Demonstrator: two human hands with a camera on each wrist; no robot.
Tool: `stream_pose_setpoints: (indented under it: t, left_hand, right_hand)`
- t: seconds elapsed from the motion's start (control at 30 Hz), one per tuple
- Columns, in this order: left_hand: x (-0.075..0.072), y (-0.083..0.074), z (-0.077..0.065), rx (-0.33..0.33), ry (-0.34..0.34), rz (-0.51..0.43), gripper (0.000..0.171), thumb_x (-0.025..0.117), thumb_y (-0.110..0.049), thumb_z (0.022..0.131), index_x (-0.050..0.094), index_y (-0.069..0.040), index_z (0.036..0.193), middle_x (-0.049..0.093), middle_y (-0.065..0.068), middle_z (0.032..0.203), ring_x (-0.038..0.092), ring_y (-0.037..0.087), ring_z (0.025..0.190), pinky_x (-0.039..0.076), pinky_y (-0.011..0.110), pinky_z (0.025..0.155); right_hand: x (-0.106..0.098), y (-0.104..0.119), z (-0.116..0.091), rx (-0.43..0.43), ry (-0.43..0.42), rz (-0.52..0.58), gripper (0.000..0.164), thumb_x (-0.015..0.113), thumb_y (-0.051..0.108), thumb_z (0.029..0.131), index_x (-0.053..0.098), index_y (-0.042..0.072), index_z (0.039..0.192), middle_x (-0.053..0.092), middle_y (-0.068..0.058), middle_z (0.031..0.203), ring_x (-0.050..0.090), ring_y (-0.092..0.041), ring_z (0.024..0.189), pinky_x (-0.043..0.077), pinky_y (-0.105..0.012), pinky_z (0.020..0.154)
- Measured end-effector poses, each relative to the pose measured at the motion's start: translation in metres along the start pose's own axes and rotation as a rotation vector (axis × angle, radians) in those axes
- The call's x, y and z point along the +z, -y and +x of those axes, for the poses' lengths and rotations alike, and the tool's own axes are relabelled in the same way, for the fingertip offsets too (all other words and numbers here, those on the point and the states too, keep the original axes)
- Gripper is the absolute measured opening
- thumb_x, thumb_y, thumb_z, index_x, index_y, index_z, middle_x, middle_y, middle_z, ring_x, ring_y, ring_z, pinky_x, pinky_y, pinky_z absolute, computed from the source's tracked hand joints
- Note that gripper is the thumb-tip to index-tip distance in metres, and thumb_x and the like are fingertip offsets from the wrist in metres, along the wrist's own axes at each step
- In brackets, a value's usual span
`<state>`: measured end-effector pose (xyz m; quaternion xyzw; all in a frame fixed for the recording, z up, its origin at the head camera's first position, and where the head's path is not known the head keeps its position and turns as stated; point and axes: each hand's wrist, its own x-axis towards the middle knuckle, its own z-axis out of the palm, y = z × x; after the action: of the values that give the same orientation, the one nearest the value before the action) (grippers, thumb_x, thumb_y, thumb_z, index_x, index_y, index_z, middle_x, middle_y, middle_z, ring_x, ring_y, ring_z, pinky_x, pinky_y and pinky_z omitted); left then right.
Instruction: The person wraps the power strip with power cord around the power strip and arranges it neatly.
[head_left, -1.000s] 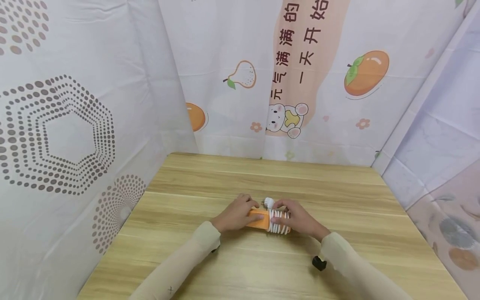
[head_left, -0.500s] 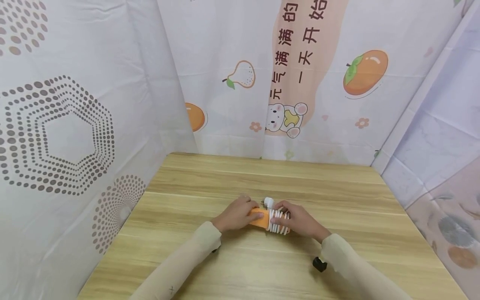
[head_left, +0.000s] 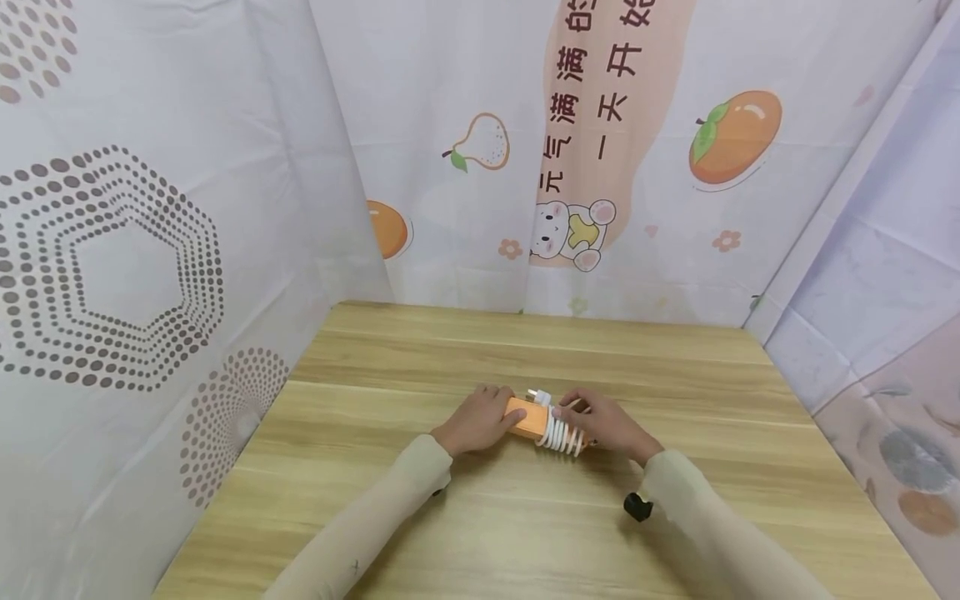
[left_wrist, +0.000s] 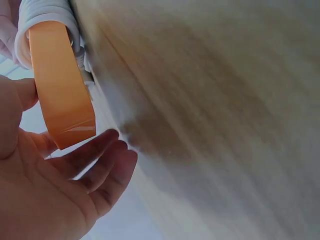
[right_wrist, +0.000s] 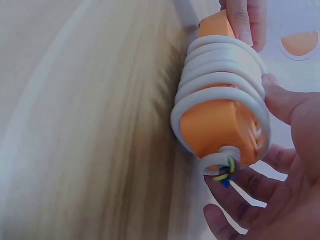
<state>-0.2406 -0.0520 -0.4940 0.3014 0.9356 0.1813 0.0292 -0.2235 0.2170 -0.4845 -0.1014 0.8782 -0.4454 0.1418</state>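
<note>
An orange power strip (head_left: 529,419) is wound with several turns of its white cord (head_left: 564,437), and the white plug (head_left: 542,397) juts out at the back. My left hand (head_left: 478,421) pinches the strip's left end between thumb and fingers; the bare orange end (left_wrist: 62,90) shows in the left wrist view. At the other end, my right hand (head_left: 606,427) holds the coils (right_wrist: 222,65), thumb on one side and fingers underneath. Coloured wires (right_wrist: 227,172) stick out of a short white cord stub at the strip's near end in the right wrist view.
A wood-grain table (head_left: 465,533) lies beneath the hands. Printed white curtains (head_left: 420,167) hang behind it and at both sides. A black piece (head_left: 638,507) sits under the right wrist.
The power strip has turned, its right end swinging towards the front and its coils spreading a little. Both hands still hold it, and my right hand's fingers have shifted slightly right.
</note>
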Motion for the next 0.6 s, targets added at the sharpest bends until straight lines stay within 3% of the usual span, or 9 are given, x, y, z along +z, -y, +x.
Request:
stream_pose_setpoints:
  t: [0.17,0.33,0.47,0.6]
  left_hand:
    - [-0.005,-0.002,-0.004,-0.006,0.015,0.030,0.061,0.047,-0.057,0.105,0.060,-0.003,0.130,0.063,0.014,0.121,0.055,0.028,0.110,0.048,0.043,0.093]
    - [-0.007,-0.006,-0.008,-0.045,-0.018,0.010,0.053,0.051,-0.058,0.104,0.064,-0.006,0.108,0.064,0.006,0.100,0.054,0.022,0.092,0.048,0.037,0.077]
    - [-0.007,-0.012,-0.009,-0.075,-0.043,0.019,0.051,0.053,-0.056,0.103,0.065,-0.007,0.101,0.064,0.003,0.093,0.054,0.021,0.087,0.049,0.035,0.071]
    - [-0.007,-0.016,-0.010,-0.078,-0.047,0.052,0.052,0.055,-0.055,0.103,0.068,-0.005,0.102,0.063,0.004,0.094,0.054,0.021,0.089,0.049,0.036,0.072]
  right_hand:
    - [0.001,0.004,0.001,-0.080,-0.007,-0.070,0.046,0.067,0.049,0.098,0.063,0.012,0.126,0.066,-0.009,0.117,0.063,-0.021,0.096,0.055,-0.038,0.077]
    - [0.003,0.011,0.000,-0.206,-0.056,-0.200,0.038,0.069,0.041,0.100,0.067,0.009,0.122,0.067,-0.005,0.114,0.060,-0.018,0.092,0.051,-0.039,0.081]
    - [0.004,0.014,0.001,-0.294,-0.112,-0.255,0.034,0.071,0.033,0.100,0.069,0.005,0.118,0.069,-0.007,0.115,0.062,-0.024,0.103,0.051,-0.048,0.088]
    - [0.004,0.015,-0.001,-0.337,-0.159,-0.315,0.031,0.073,0.029,0.098,0.070,0.005,0.117,0.069,-0.009,0.120,0.058,-0.035,0.119,0.042,-0.060,0.102]
